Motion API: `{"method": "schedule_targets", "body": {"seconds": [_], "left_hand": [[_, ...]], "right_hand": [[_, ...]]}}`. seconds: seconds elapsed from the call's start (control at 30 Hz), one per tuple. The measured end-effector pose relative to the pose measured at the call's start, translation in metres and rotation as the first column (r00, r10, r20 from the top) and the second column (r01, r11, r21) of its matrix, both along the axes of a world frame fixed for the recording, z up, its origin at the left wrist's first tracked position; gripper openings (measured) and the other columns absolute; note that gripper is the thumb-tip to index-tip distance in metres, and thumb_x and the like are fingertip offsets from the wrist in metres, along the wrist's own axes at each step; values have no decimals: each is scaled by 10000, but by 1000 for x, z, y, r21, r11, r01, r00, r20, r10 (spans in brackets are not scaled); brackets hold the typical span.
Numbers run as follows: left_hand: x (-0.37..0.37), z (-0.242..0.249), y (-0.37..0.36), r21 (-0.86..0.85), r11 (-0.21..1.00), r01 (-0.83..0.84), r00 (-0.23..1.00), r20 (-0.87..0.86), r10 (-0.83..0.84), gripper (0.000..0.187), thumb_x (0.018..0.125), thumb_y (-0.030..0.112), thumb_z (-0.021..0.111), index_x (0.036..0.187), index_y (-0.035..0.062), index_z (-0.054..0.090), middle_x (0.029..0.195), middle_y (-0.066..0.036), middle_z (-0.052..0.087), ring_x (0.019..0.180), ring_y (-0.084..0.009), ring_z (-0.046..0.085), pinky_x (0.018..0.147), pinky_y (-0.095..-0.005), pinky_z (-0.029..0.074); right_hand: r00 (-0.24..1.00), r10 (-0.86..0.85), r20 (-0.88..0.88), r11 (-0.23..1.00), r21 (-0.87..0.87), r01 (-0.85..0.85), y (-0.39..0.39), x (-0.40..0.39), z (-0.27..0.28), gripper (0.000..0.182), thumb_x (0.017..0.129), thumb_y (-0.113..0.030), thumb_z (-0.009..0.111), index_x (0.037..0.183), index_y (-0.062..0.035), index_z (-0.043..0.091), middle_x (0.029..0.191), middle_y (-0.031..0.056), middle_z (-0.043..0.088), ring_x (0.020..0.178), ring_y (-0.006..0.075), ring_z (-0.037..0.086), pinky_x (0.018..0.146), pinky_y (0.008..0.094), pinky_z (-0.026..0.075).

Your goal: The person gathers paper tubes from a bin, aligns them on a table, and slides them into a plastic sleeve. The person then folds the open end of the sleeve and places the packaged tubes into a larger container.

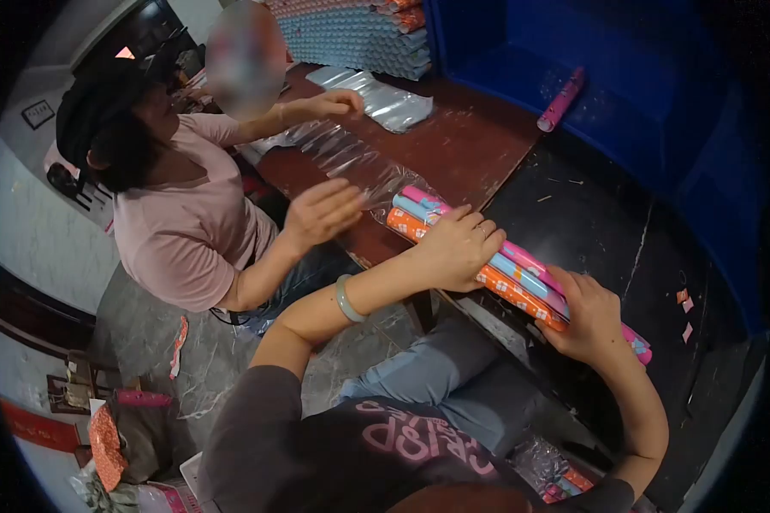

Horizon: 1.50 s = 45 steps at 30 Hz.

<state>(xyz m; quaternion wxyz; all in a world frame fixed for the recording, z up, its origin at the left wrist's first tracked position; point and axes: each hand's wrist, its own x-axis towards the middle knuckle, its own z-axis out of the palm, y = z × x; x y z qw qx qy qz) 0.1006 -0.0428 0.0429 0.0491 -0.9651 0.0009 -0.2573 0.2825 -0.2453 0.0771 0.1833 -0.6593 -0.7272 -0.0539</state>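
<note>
Both my hands hold a bundle of wrapping paper rolls, lying aslant over the table edge. The bundle shows an orange roll with white prints, a light blue roll and a pink roll. My left hand presses over the top of the rolls near their far end, fingers wrapped across them. Around the near end, my right hand grips with thumb and fingers on opposite sides. A clear plastic sleeve stretches from the rolls' far end, its mouth crumpled against them.
A co-worker in a pink shirt sits to the left, one hand beside the sleeve. Flat plastic sleeves lie on the brown table. Many stacked rolls stand behind. A single pink roll lies by the blue bin.
</note>
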Motion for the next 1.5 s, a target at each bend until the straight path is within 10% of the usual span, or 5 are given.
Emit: {"method": "schedule_targets", "body": {"seconds": [0.17,0.53,0.7,1.2,1.5], "left_hand": [[21,-3,-37,-148,985,89,994,-47,-96,933,625,753,654,1079,-59,583,981,-163,599,881,-305,578,813,-378,442],[-12,43,34,-223,973,54,855,-494,-161,1164,547,552,829,1397,-75,337,1434,-273,373,1361,-377,355,1153,-491,231],[-18,23,47,-319,944,89,878,-422,-226,869,610,486,823,1218,-34,486,1125,-188,544,1084,-371,534,947,-425,421],[97,-2,-81,-365,868,336,833,-314,-455,834,588,379,831,1177,-79,458,1093,-215,543,1046,-373,537,916,-431,436],[54,22,-7,-241,941,236,876,-366,-313,989,575,490,830,1281,-77,435,1243,-235,498,1162,-386,493,1023,-455,376]], "right_hand": [[998,-65,2,997,-51,65,-44,8,1,752,591,-216,808,1268,-66,515,1004,125,625,868,298,632,699,391,527],[994,-71,-86,990,-130,59,-63,17,-12,792,581,-230,799,1290,-46,501,1036,121,602,873,278,617,698,386,518],[993,-62,-102,987,-153,46,-62,18,-8,795,583,-217,799,1294,-42,489,1048,128,593,885,280,613,705,388,514],[966,-201,-161,972,-153,177,-69,30,-18,778,583,-245,841,1236,-51,464,1048,131,629,902,308,626,734,398,503],[807,-450,-383,893,-210,399,-177,69,3,951,761,-435,692,1489,-14,246,1485,221,345,1359,341,359,1113,405,280]]}}
